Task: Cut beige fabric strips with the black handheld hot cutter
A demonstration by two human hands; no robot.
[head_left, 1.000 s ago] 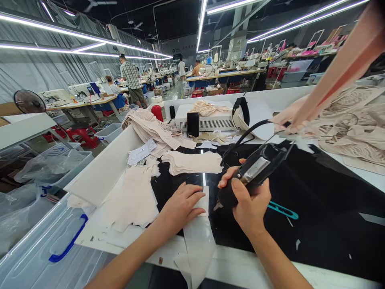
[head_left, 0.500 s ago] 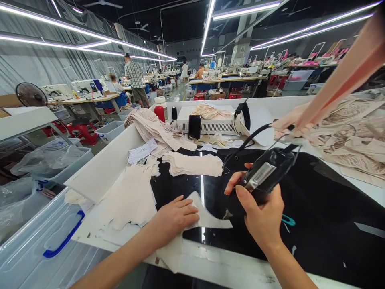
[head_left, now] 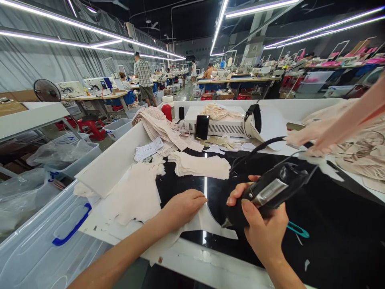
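My left hand [head_left: 187,206] lies over a cream fabric piece [head_left: 207,224] with a curved edge, at the front of a black work surface. Its fingers are bunched together at the fabric's top corner. In my right hand [head_left: 266,224] is a black corded handheld cutter [head_left: 270,190] with a shiny metal plate, gripped from below with the thumb on its near side. The cutter's small pointed tip is just above the curved edge of the fabric. A peach cloth strip [head_left: 349,116] runs from the cutter's rear end up to the right.
Left of my left hand lies a stack of cream pieces [head_left: 138,192]; another stack [head_left: 201,164] is behind it. A phone [head_left: 202,127] leans on a white box [head_left: 222,127]. A teal plastic loop [head_left: 298,230] lies to the right. Clear lidded bins [head_left: 39,241] stand at left.
My left hand has gone from lying flat with fingers spread to fingers drawn together at the fabric's upper corner. The camera view has turned slightly left; the cutter stays in my right hand.
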